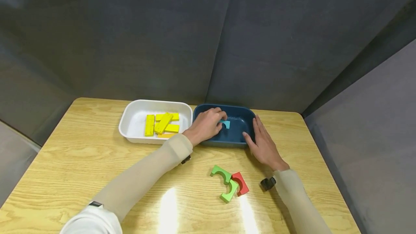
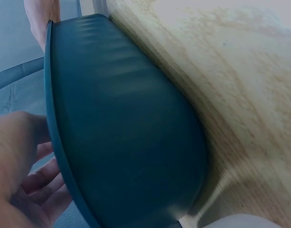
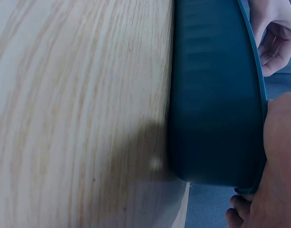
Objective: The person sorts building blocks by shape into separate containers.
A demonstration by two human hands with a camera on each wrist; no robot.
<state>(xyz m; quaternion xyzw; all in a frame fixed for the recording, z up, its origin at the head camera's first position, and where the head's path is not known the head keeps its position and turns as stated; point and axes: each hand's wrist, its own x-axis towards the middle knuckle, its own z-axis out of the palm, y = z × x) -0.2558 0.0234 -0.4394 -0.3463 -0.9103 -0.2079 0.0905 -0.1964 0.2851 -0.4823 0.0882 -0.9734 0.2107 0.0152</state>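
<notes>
In the head view my left hand (image 1: 208,124) reaches over the front rim of a dark blue bin (image 1: 224,143). Its curled fingers pinch one end of a light blue arch block (image 1: 227,124), which is partly hidden by the hand. The left wrist view shows those bent fingers (image 2: 43,183) behind the bin wall, with the block out of sight. At the bin's right front corner, my right hand (image 1: 264,145) grips the rim, thumb over the front edge and fingers along the outer side. Seen from the right wrist, its fingertips (image 3: 238,209) curl round the bin's end.
Left of the dark bin stands a white bin (image 1: 130,131) holding several yellow blocks (image 1: 163,122). In front on the wooden table (image 1: 97,161) lie two green arch blocks (image 1: 222,173) and a red arch block (image 1: 240,184). Dark panels (image 1: 162,46) rise behind and beside the table.
</notes>
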